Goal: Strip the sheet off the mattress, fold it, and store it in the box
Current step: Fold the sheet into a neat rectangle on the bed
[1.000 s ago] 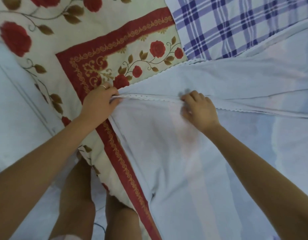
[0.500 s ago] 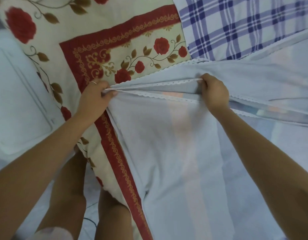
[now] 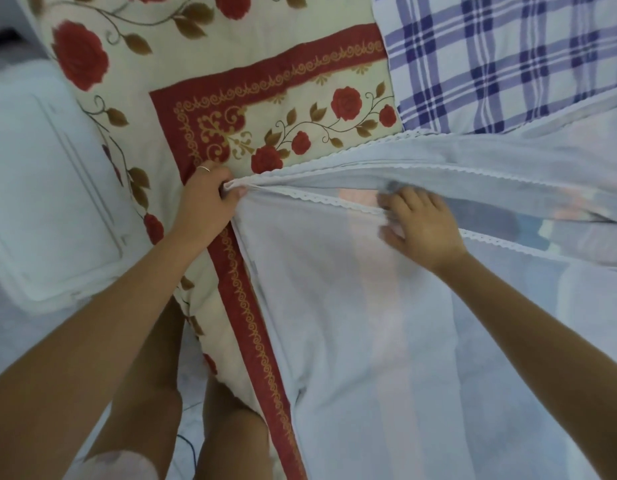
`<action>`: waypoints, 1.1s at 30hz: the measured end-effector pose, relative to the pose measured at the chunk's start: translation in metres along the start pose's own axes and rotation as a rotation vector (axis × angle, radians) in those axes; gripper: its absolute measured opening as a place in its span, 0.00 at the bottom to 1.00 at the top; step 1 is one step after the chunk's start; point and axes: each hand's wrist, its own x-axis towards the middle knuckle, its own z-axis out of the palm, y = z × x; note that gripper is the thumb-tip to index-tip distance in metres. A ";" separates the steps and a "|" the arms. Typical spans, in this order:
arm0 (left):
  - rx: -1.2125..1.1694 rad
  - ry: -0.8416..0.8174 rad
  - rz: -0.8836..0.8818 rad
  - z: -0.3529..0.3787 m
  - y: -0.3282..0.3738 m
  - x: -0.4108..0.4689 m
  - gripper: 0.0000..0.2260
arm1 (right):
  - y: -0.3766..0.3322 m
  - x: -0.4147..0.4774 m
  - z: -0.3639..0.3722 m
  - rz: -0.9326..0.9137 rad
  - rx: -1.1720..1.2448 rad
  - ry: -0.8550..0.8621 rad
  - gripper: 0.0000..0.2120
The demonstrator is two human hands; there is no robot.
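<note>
Left hand [image 3: 210, 199] pinches the lace corner of the pale sheet [image 3: 352, 323], spread half-folded over the floral mattress [image 3: 265, 109]. Right hand [image 3: 424, 230], blurred, lies spread flat by the lace hem [image 3: 338, 199], gripping nothing. Best run it rightward along the hem, trims matched, cloth taut; open room rightward, white box [image 3: 40, 202] just left of the mattress edge.

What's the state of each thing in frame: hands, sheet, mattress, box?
left hand: pinches the sheet's lace-trimmed corner.
right hand: fingers spread, lying on the sheet at the lace edge; blurred.
sheet: doubled over on itself, folding not finished.
rose-print mattress: uncovered on the left.
white box: beside the mattress, lid looks on.
plaid cloth: flat, its edge under the sheet.
</note>
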 end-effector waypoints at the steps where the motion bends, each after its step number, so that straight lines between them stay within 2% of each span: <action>1: -0.006 0.009 -0.002 0.000 0.000 0.000 0.11 | 0.002 -0.007 0.004 0.064 -0.002 -0.027 0.16; 8: -0.039 0.042 -0.046 0.001 -0.005 0.003 0.09 | 0.019 -0.001 -0.010 0.367 0.142 -0.043 0.11; 13: -0.049 0.057 -0.080 0.002 -0.005 0.004 0.10 | 0.026 0.037 -0.019 0.672 0.353 0.043 0.12; 15: -0.036 0.062 -0.079 0.003 -0.005 0.004 0.11 | 0.037 0.063 -0.020 0.628 0.351 -0.016 0.10; 17: -0.001 0.066 -0.061 0.004 -0.005 0.006 0.11 | 0.050 0.084 -0.021 0.461 0.324 -0.231 0.06; 19: 0.013 0.067 -0.046 0.004 -0.004 0.006 0.11 | 0.055 0.095 -0.029 0.363 0.260 -0.444 0.08; 20: 0.016 0.063 -0.039 0.003 -0.003 0.006 0.11 | 0.056 0.095 -0.034 0.352 0.254 -0.485 0.10; 22: 0.016 0.060 -0.025 0.002 -0.001 0.005 0.11 | 0.054 0.085 -0.042 0.306 0.265 -0.444 0.12; 25: 0.019 0.063 -0.019 0.002 0.002 0.002 0.11 | 0.053 0.061 -0.039 0.287 0.123 -0.355 0.07; 29: 0.032 0.059 -0.020 0.003 0.004 0.002 0.10 | 0.059 0.041 -0.033 0.505 0.075 -0.353 0.13; 33: -0.020 0.047 -0.045 0.002 0.003 0.002 0.08 | 0.067 0.052 -0.042 0.731 0.257 -0.007 0.15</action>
